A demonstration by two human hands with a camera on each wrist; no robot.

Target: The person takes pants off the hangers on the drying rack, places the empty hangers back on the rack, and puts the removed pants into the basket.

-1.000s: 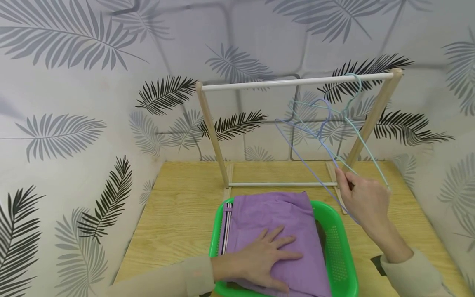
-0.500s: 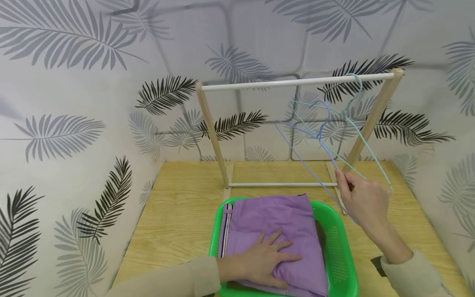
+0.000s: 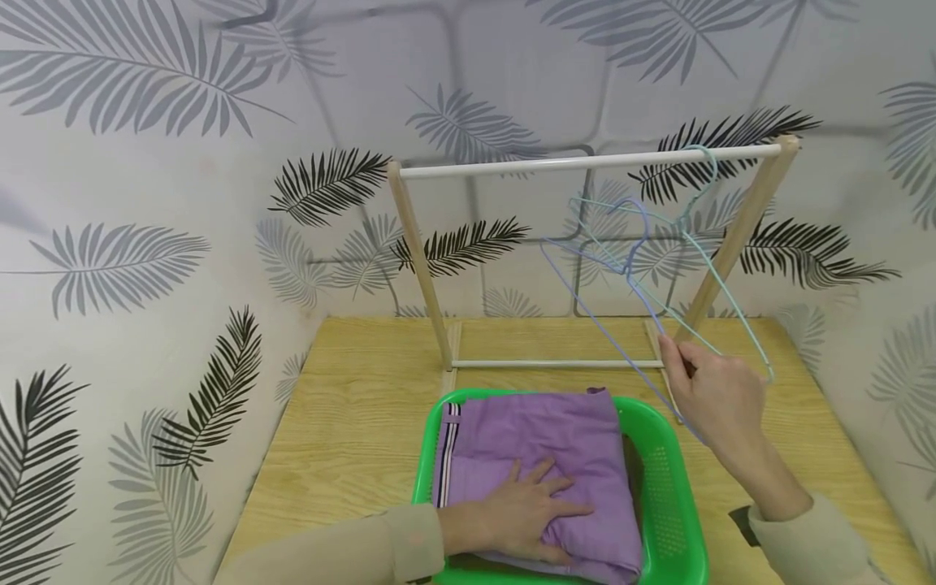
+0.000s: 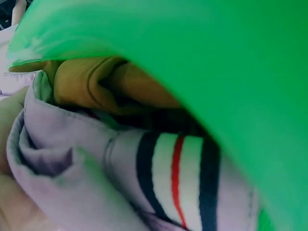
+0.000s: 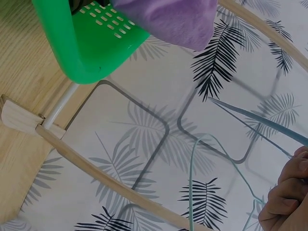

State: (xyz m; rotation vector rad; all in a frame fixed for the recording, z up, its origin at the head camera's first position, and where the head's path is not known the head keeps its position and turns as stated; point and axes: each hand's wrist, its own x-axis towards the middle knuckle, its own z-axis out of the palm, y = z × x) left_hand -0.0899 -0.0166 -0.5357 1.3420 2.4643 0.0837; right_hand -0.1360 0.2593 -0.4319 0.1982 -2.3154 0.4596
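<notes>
A folded purple garment [image 3: 541,439] with a dark-and-white striped band lies in a green basket [image 3: 669,479]. My left hand [image 3: 519,516] rests on it with fingers spread, pressing the cloth. In the left wrist view, the stripe [image 4: 177,178] also shows red, and a brown cloth [image 4: 96,82] lies beyond it inside the basket. My right hand [image 3: 717,398] grips one side of a blue-violet hanger [image 3: 585,309], raised to the right of the basket. The right wrist view catches only the curled fingers [image 5: 284,199] and part of the hanger.
Behind the basket stands a rack with a white top rail [image 3: 541,166] and wooden posts [image 3: 420,260]. A mint-green hanger [image 3: 727,284] hangs from the rail's right end, close behind the held one. Leaf-patterned walls [image 3: 146,171] border the wooden table [image 3: 336,431].
The purple garment's far edge has come slightly nearer and sunk lower in the basket under my left hand. My right hand and its hanger have stayed nearly still.
</notes>
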